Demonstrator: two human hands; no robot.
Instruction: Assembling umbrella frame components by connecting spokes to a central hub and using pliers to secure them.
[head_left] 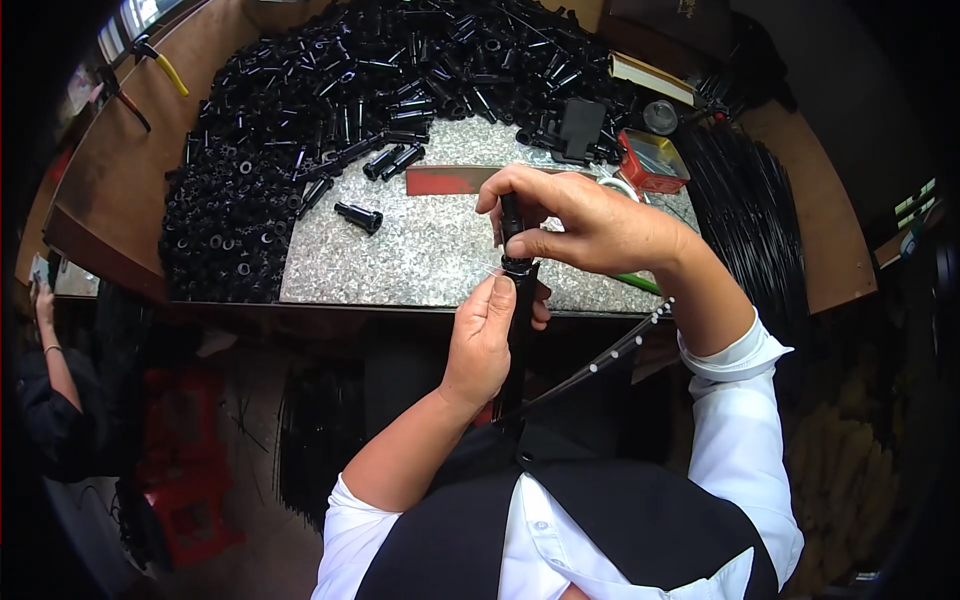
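Note:
Upright between my two hands is a black tubular fitting (512, 215) on top of a dark bundle of thin rods. My right hand (600, 222) pinches the fitting from the right, with thumb and fingers on either side. Just below it, my left hand (480, 345) is closed round the upper end of the black rod bundle (512, 365), its thumb pointing up. Several thin rods with white tips (615, 354) stick out to the right of the bundle. Part of the joint is hidden behind my fingers.
A large heap of black plastic parts (330, 90) covers the back and left of the speckled table (400, 250). Loose fittings (358, 217) lie nearer. At right are a red box (652, 165) and a bundle of black rods (745, 210). Another person's arm (58, 360) shows far left.

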